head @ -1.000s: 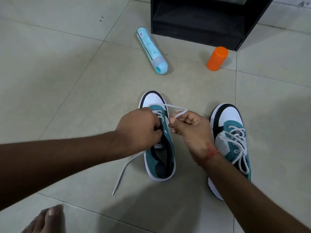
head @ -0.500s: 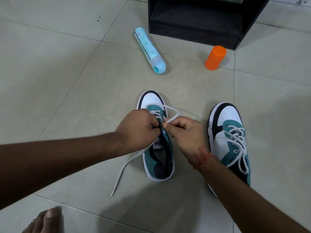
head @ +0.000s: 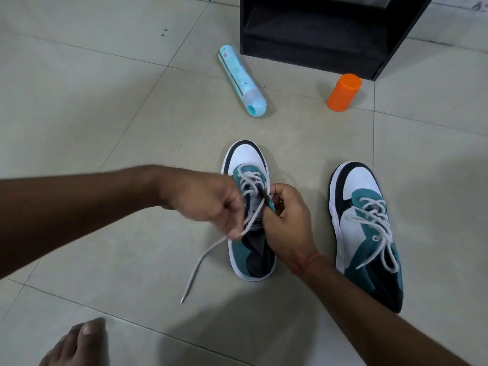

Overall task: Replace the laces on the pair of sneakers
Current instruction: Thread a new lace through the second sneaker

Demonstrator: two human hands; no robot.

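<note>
On the tiled floor [head: 111, 122], two teal, white and black sneakers stand side by side with toes pointing away from the person. Over the left sneaker [head: 247, 159], the left hand [head: 208, 204] pinches the white lace [head: 208, 252] between curled fingers; from that grip the lace runs up to the crossed rows near the toe, and its free end trails down across the floor toward a bare foot [head: 76, 344] at the bottom edge. The right hand [head: 287, 223], with a red thread at the wrist, curls round the sneaker's right eyelet edge beside the tongue, thumb by the lace. The right sneaker [head: 361, 207] stands apart to the right, fully laced, its loose ends lying over the upper. Farther off, a light blue spray can [head: 241, 80] lies on its side, an orange plastic cap [head: 343, 92] stands near it, and a black shelf unit [head: 317, 35] rises behind both.
</note>
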